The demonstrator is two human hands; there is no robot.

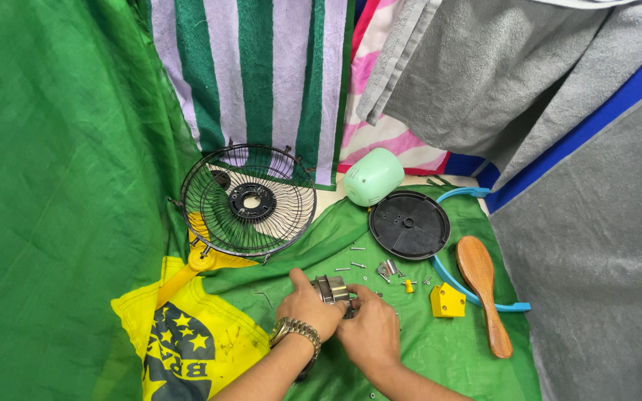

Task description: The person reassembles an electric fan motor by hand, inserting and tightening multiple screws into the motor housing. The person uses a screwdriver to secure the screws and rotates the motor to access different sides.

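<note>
Both hands meet over a small round metal fan motor (331, 287) on the green cloth. My left hand (307, 307), with a metal watch on its wrist, grips the motor's left side, thumb raised. From the right, my right hand (371, 329) holds the same motor, fingers curled against it. Several loose screws (357, 264) lie just beyond the motor. A black wire fan guard (249, 200) on a yellow stand leans upright behind the hands to the left.
A black round plate (409, 223), a pale green motor cover (373, 177), a small yellow block (447, 301), a blue plastic ring (461, 286) and a wooden-handled brush (482, 286) lie at the right. Towels and cloths hang behind.
</note>
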